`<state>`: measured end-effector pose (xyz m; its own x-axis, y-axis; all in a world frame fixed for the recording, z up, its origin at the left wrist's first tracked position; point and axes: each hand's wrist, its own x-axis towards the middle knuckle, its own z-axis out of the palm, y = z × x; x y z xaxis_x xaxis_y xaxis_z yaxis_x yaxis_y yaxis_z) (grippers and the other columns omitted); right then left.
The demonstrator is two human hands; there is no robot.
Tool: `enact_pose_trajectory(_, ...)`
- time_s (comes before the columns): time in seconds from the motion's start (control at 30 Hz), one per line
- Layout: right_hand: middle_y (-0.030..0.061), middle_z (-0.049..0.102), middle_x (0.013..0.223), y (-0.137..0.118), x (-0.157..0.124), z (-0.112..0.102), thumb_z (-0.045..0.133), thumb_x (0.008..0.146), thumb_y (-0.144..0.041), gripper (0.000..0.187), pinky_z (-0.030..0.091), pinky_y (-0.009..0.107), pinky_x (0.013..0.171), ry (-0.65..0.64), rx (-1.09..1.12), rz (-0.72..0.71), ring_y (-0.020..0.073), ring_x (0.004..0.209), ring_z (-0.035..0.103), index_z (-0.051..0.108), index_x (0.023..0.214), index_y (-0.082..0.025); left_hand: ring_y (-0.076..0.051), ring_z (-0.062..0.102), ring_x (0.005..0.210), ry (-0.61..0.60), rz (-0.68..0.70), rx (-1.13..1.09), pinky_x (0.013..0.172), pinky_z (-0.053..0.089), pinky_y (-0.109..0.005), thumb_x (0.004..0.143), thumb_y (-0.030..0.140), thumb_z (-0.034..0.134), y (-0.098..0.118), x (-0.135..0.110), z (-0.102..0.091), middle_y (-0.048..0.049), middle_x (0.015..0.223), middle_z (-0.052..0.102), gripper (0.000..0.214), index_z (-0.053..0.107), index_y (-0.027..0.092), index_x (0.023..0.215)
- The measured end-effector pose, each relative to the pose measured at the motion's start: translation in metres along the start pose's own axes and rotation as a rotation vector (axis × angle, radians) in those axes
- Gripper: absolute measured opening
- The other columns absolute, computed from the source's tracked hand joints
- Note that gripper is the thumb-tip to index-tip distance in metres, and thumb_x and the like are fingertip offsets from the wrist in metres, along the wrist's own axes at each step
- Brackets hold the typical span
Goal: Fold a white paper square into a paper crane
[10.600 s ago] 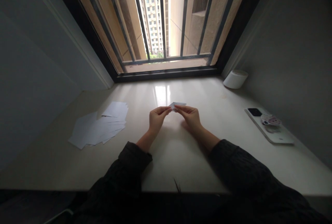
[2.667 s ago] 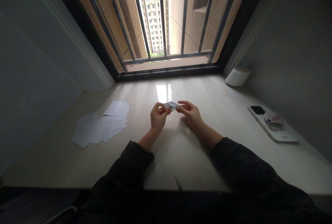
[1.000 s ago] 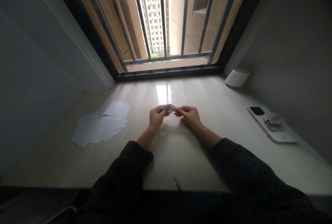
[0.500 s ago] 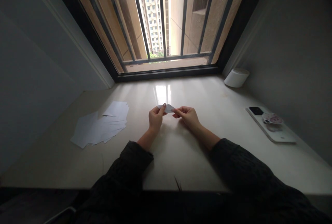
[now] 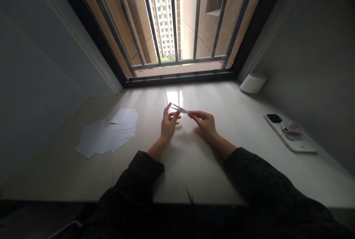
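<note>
A small folded piece of paper (image 5: 180, 109) is held above the counter, its layers parting into pointed ends toward the left. My right hand (image 5: 205, 121) pinches its right end between thumb and fingertips. At the paper's left side, my left hand (image 5: 168, 125) has its fingers apart, the index finger raised. The left thumb is close to the lower layer; whether it touches is hard to tell. Several loose white paper sheets (image 5: 111, 132) lie overlapping on the counter, left of my left hand.
The pale glossy counter (image 5: 194, 172) runs up to a barred window (image 5: 177, 73). Against the right wall lies a white phone (image 5: 298, 143) with a round pinkish grip on its back. A white cylindrical object (image 5: 253, 83) sits in the back right corner.
My left fingers have let go of the paper and spread, the index finger lifting. The paper's left end now shows separated layers. My right hand has shifted slightly right, still pinching it.
</note>
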<state>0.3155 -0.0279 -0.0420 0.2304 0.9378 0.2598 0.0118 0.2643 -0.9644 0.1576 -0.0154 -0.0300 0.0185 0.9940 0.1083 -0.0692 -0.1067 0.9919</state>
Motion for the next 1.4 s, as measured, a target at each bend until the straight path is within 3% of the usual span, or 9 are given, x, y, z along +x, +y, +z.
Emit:
enact_pose_trajectory(0.07, 0.0056, 0.074, 0.091, -0.001, -0.001, -0.002, 0.073, 0.069, -0.043, 0.027, 0.052, 0.04, 0.084, 0.031, -0.07, -0.082, 0.0242, 0.085, 0.069, 0.075, 0.088, -0.024, -0.019, 0.069, 0.082, -0.039, 0.038, 0.022, 0.065, 0.054, -0.025, 0.075, 0.045, 0.068, 0.003, -0.002, 0.001, -0.0052, 0.093, 0.069, 0.081, 0.026, 0.032, 0.143)
enact_pose_trajectory(0.13, 0.0046, 0.074, 0.093, -0.002, -0.001, -0.002, 0.072, 0.07, -0.042, 0.025, 0.051, 0.041, 0.086, 0.026, -0.094, -0.125, 0.0245, 0.088, 0.068, 0.075, 0.089, -0.026, -0.018, 0.069, 0.079, -0.089, 0.077, 0.029, 0.068, 0.054, -0.026, 0.074, 0.039, 0.07, 0.005, -0.004, 0.001, -0.004, 0.09, 0.07, 0.081, 0.028, 0.033, 0.143)
enact_pose_trajectory(0.27, 0.0035, 0.074, 0.093, 0.0, -0.001, -0.003, 0.072, 0.07, -0.04, 0.022, 0.051, 0.041, 0.087, -0.006, -0.074, -0.123, 0.0243, 0.088, 0.068, 0.075, 0.088, -0.027, -0.018, 0.068, 0.085, -0.137, 0.155, 0.089, 0.074, 0.054, -0.028, 0.075, 0.034, 0.069, 0.002, -0.001, 0.001, -0.0048, 0.096, 0.069, 0.046, 0.06, 0.026, 0.12)
enact_pose_trajectory(0.4, 0.0038, 0.074, 0.092, 0.002, 0.002, -0.003, 0.073, 0.07, -0.04, 0.023, 0.052, 0.039, 0.086, -0.036, -0.015, -0.081, 0.0235, 0.088, 0.068, 0.075, 0.088, -0.025, -0.018, 0.067, 0.085, -0.071, 0.209, 0.116, 0.081, 0.053, -0.031, 0.072, 0.031, 0.071, -0.004, 0.003, 0.0, -0.0057, 0.099, 0.07, 0.03, 0.071, 0.022, 0.101)
enact_pose_trajectory(0.6, 0.004, 0.074, 0.093, -0.004, 0.0, 0.0, 0.076, 0.067, -0.039, 0.034, 0.052, 0.04, 0.088, -0.142, 0.071, -0.048, 0.0219, 0.086, 0.069, 0.072, 0.097, -0.024, -0.021, 0.068, 0.087, -0.008, 0.256, 0.156, 0.084, 0.052, -0.036, 0.072, 0.03, 0.072, -0.001, 0.0, 0.0, -0.0056, 0.098, 0.072, 0.025, 0.073, 0.023, 0.096)
enact_pose_trajectory(0.7, 0.0045, 0.074, 0.092, -0.006, -0.002, 0.002, 0.076, 0.065, -0.04, 0.033, 0.052, 0.041, 0.089, -0.183, 0.09, -0.03, 0.023, 0.088, 0.069, 0.073, 0.093, -0.023, -0.021, 0.068, 0.088, 0.005, 0.267, 0.151, 0.085, 0.053, -0.036, 0.07, 0.031, 0.073, 0.001, -0.002, 0.001, -0.0056, 0.098, 0.072, 0.024, 0.074, 0.023, 0.093)
enact_pose_trajectory(0.97, 0.0039, 0.075, 0.084, -0.006, -0.002, 0.002, 0.077, 0.064, -0.038, 0.022, 0.053, 0.041, 0.086, -0.123, 0.135, 0.042, 0.0246, 0.084, 0.07, 0.076, 0.081, -0.024, -0.022, 0.068, 0.083, -0.074, 0.324, 0.186, 0.08, 0.054, -0.036, 0.073, 0.033, 0.071, 0.003, -0.002, -0.002, -0.0045, 0.089, 0.073, 0.018, 0.074, 0.024, 0.088)
enact_pose_trajectory(1.4, 0.0049, 0.075, 0.079, -0.011, -0.003, 0.005, 0.081, 0.057, -0.037, 0.024, 0.054, 0.041, 0.082, -0.052, 0.169, 0.113, 0.0245, 0.079, 0.07, 0.076, 0.076, -0.022, -0.02, 0.068, 0.081, -0.003, 0.276, 0.089, 0.081, 0.053, -0.035, 0.069, 0.032, 0.075, 0.001, -0.002, 0.003, -0.0047, 0.086, 0.073, 0.019, 0.075, 0.021, 0.084)
